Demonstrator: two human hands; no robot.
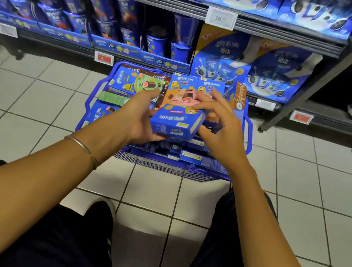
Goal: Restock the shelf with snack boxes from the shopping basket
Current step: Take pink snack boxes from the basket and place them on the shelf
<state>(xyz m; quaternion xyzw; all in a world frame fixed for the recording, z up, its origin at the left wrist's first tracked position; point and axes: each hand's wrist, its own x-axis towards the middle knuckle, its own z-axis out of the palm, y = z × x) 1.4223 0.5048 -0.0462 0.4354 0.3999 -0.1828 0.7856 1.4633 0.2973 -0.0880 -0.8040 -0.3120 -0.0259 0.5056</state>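
One box (176, 120) is held just above the basket (166, 168), which stands on the tiled floor (30, 91) in front of the shelf (274, 27).

Orientation: the box's long axis runs away from the person, towards the shelf. The blue logo end is nearest the person and its print reads upside down. The pink picture end is farthest. The printed face is tilted up to the camera.

Hands: both hold this box. The left hand (141, 115) grips its left edge. The right hand (225, 128) has spread, curled fingers on the top face and its thumb at the right end.

Count: one basket, one box in hand. The remaining boxes in the basket overlap, so the number cannot be told. Two stand upright side by side at the far end.
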